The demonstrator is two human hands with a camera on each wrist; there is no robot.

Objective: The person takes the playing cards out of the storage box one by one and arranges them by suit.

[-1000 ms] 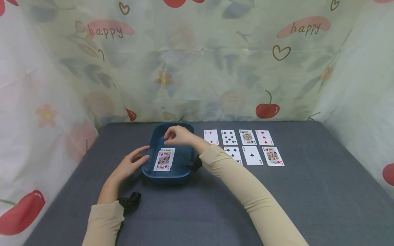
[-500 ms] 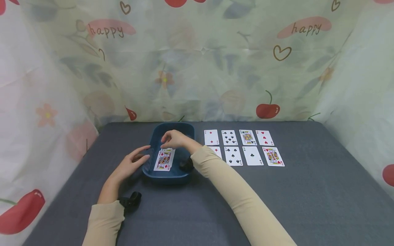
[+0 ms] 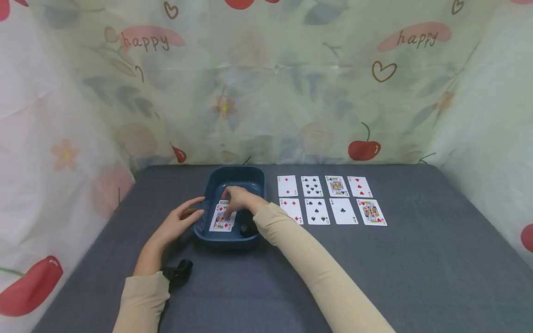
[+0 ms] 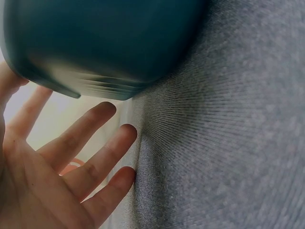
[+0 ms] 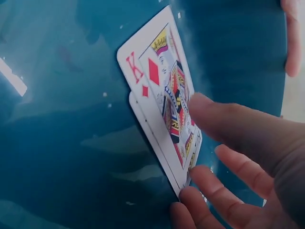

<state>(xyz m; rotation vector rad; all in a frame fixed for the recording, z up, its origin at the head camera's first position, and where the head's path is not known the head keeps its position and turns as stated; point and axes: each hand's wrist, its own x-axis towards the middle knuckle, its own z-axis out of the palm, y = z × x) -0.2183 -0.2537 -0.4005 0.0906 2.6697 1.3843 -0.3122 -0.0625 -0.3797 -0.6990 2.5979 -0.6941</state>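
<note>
The king of diamonds (image 5: 164, 88) lies face up in the blue tray (image 3: 250, 175), overlapping white-edged cards beneath it. My right hand (image 3: 240, 199) reaches down over these cards from the right. In the right wrist view its thumb (image 5: 224, 112) comes over the king's face, while the fingers (image 5: 214, 195) extend along the far end of the stack. The stack lies low in the tray. At the tray's left rim my left hand (image 3: 176, 224) rests with loosely spread fingers and holds no card. The left wrist view shows its fingers (image 4: 102, 155) extended beside the tray's outer wall.
Right of the tray, face-up cards lie in two rows on the grey cloth (image 3: 416, 277). Among them are an ace of clubs (image 3: 343, 211), a five of spades (image 3: 317, 212) and a king of hearts (image 3: 372, 212). A printed curtain (image 3: 275, 111) stands behind.
My right hand has moved down and toward me inside the tray, from above its far part to over the stacked cards. My left hand has stayed at the rim.
</note>
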